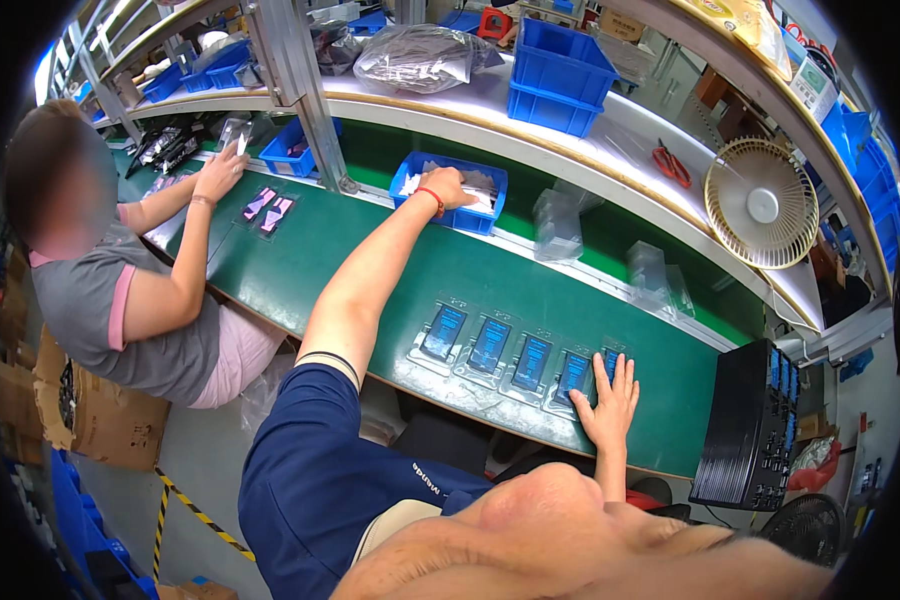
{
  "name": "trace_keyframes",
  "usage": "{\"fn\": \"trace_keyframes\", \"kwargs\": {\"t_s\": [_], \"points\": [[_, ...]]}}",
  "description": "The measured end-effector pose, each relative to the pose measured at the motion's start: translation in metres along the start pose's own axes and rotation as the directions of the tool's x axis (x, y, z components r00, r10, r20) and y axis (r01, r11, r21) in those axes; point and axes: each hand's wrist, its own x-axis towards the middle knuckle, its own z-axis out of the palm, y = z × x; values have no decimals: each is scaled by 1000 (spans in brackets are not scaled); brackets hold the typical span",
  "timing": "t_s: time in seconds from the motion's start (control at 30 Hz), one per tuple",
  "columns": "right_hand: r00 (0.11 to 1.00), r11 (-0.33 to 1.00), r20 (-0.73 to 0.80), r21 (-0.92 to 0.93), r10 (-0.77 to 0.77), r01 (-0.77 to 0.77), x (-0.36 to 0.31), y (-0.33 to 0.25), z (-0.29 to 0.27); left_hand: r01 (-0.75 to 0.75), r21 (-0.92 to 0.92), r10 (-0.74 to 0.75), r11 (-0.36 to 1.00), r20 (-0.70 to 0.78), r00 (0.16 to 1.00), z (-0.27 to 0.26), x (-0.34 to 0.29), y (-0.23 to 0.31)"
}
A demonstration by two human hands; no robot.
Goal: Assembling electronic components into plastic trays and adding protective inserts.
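Note:
My left hand (448, 187) reaches far out into a blue bin (481, 222) of white paper-like slips (481, 181). Its fingers are bent down and together among the slips, and whatever they pinch is hidden. Close to me, black flat batteries with blue print lie in a row, each in a clear plastic tray; one battery (488, 345) is near the row's middle. At the right end my right hand (612, 405) rests with fingers spread, partly covering the last battery (611, 362) and touching the tray edge beside it.
A co-worker (120, 250) sits at the left, handling a clear pack. Pink-and-black pieces (268, 211) lie near them on the green bench (370, 290). Clear empty trays (558, 225) stand along the back edge. A black tray stack (745, 425) borders the right end, below a fan (761, 204).

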Motion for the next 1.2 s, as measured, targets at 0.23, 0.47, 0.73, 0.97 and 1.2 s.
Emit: {"fn": "trace_keyframes", "kwargs": {"t_s": [0.23,0.47,0.73,0.97,1.2], "points": [[1000,1000,-14,7,14,-13,-1,0,0,-208,-60,200,976,-123,972,6,-21,-8],[999,1000,-21,18,24,-24,-1,0,0,-247,-120,236,962,-96,967,0,-36,0],[999,1000,-35,22,17,-17,-1,-1,-1,-372,133,395,919,-282,874,15,-24,2],[999,999,-31,32,26,-25,-1,-1,-1,-314,-11,310,949,-143,940,-5,-33,15],[999,999,-37,38,25,-23,-1,-1,-2,-491,-104,446,865,-290,847,-12,-35,-13]]}}
